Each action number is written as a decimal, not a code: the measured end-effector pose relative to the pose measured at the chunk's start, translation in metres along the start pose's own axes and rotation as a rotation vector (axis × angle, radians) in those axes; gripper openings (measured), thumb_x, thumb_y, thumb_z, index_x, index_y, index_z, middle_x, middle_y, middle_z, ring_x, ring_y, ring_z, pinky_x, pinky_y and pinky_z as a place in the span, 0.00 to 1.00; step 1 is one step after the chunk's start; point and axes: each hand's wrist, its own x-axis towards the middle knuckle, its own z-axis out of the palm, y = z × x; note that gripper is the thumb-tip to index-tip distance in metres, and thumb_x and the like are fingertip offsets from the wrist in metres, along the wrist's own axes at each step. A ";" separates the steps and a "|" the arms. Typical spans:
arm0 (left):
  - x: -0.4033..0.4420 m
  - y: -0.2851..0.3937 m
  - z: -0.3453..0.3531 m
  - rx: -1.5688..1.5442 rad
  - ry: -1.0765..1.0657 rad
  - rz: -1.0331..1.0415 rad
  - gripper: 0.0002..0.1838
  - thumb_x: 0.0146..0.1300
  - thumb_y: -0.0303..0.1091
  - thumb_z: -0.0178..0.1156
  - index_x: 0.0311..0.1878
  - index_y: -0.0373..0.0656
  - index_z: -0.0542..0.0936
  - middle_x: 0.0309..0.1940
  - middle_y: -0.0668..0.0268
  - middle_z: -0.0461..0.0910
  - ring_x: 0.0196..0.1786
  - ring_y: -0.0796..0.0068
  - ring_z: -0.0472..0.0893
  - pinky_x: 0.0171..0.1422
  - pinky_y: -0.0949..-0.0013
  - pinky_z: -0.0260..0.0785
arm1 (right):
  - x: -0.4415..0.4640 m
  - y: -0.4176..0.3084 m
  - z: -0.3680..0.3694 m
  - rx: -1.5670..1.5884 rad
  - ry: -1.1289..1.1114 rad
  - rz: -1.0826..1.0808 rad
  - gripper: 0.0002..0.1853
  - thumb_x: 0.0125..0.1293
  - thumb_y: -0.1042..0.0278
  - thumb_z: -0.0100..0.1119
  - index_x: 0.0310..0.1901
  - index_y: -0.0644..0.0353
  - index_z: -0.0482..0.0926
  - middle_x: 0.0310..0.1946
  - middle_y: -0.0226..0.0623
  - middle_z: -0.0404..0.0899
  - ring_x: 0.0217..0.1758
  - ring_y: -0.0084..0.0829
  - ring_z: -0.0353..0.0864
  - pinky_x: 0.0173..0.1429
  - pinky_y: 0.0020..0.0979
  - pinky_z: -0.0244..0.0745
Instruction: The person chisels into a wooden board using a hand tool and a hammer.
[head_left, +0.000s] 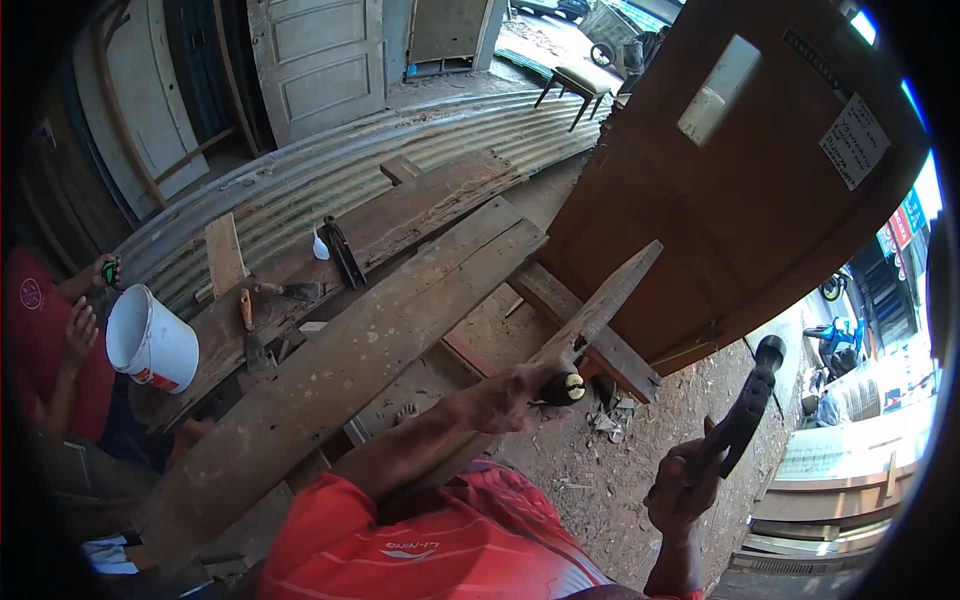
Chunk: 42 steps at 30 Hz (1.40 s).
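Observation:
My left hand (515, 400) is closed around a dark handle with a pale yellow end (563, 389), held above a narrow wooden piece (605, 305) that slants up to the right. What lies at the far end of the handle is hidden by my hand. Further right, my right hand (685, 482) grips a dark hammer (748, 415), its round head raised at the top. A long, wide plank (360, 345) with pale spots runs diagonally on my left side.
A white bucket (160, 340) stands at the left beside a person in a red shirt (60, 350). Scrapers (256, 352) and a black tool (343, 253) lie on another board. A large brown panel (730, 200) rises at the right. Wood shavings cover the ground.

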 end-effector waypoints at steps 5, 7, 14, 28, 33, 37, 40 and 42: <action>-0.002 -0.002 -0.001 0.003 0.038 0.035 0.20 0.67 0.30 0.71 0.57 0.43 0.72 0.40 0.60 0.81 0.43 0.64 0.83 0.49 0.58 0.75 | 0.017 -0.015 0.025 -0.213 -0.479 0.163 0.31 0.72 0.69 0.62 0.74 0.59 0.64 0.35 0.59 0.85 0.34 0.63 0.86 0.34 0.55 0.79; -0.004 -0.010 0.000 0.007 0.033 0.044 0.21 0.67 0.32 0.71 0.58 0.44 0.72 0.42 0.58 0.82 0.45 0.59 0.84 0.50 0.56 0.75 | 0.010 -0.008 0.035 -0.215 -0.433 0.174 0.32 0.71 0.69 0.63 0.75 0.57 0.65 0.37 0.62 0.85 0.37 0.65 0.87 0.38 0.55 0.81; -0.008 -0.008 0.006 -0.117 0.059 0.040 0.22 0.65 0.31 0.69 0.58 0.44 0.71 0.41 0.53 0.81 0.46 0.47 0.84 0.50 0.50 0.75 | 0.009 -0.014 0.042 -0.307 -0.280 0.030 0.23 0.67 0.73 0.66 0.64 0.64 0.77 0.38 0.54 0.86 0.32 0.46 0.88 0.38 0.43 0.80; 0.000 -0.015 0.015 -0.149 0.017 -0.065 0.22 0.56 0.27 0.73 0.50 0.44 0.73 0.34 0.58 0.82 0.38 0.55 0.84 0.45 0.57 0.77 | 0.008 -0.026 0.020 0.040 0.142 -0.075 0.18 0.75 0.59 0.62 0.54 0.65 0.72 0.25 0.36 0.77 0.21 0.26 0.75 0.27 0.28 0.69; 0.004 -0.018 0.016 -0.140 0.007 0.009 0.23 0.55 0.27 0.73 0.50 0.43 0.71 0.34 0.55 0.79 0.40 0.50 0.81 0.46 0.53 0.74 | 0.003 -0.027 0.020 -0.373 -0.268 -0.028 0.14 0.73 0.66 0.64 0.50 0.63 0.70 0.25 0.46 0.79 0.24 0.46 0.81 0.30 0.45 0.74; 0.003 -0.011 0.012 -0.055 -0.039 -0.067 0.22 0.54 0.25 0.73 0.48 0.42 0.73 0.34 0.61 0.77 0.36 0.66 0.78 0.48 0.61 0.75 | 0.019 -0.047 0.012 -0.309 -0.434 0.113 0.17 0.71 0.71 0.64 0.57 0.62 0.72 0.29 0.48 0.80 0.29 0.50 0.83 0.35 0.49 0.75; 0.004 -0.019 0.018 -0.061 -0.019 -0.001 0.20 0.57 0.27 0.74 0.47 0.42 0.72 0.35 0.63 0.77 0.38 0.66 0.79 0.49 0.61 0.74 | 0.009 -0.041 0.005 -0.006 0.048 -0.006 0.13 0.78 0.63 0.59 0.54 0.63 0.72 0.24 0.36 0.73 0.21 0.30 0.73 0.26 0.33 0.70; 0.005 -0.007 0.013 -0.063 -0.035 -0.081 0.19 0.58 0.28 0.74 0.46 0.42 0.73 0.36 0.63 0.77 0.39 0.67 0.79 0.49 0.61 0.75 | 0.018 -0.042 0.010 0.364 0.280 -0.085 0.15 0.80 0.57 0.56 0.51 0.62 0.70 0.24 0.31 0.71 0.19 0.20 0.67 0.23 0.22 0.63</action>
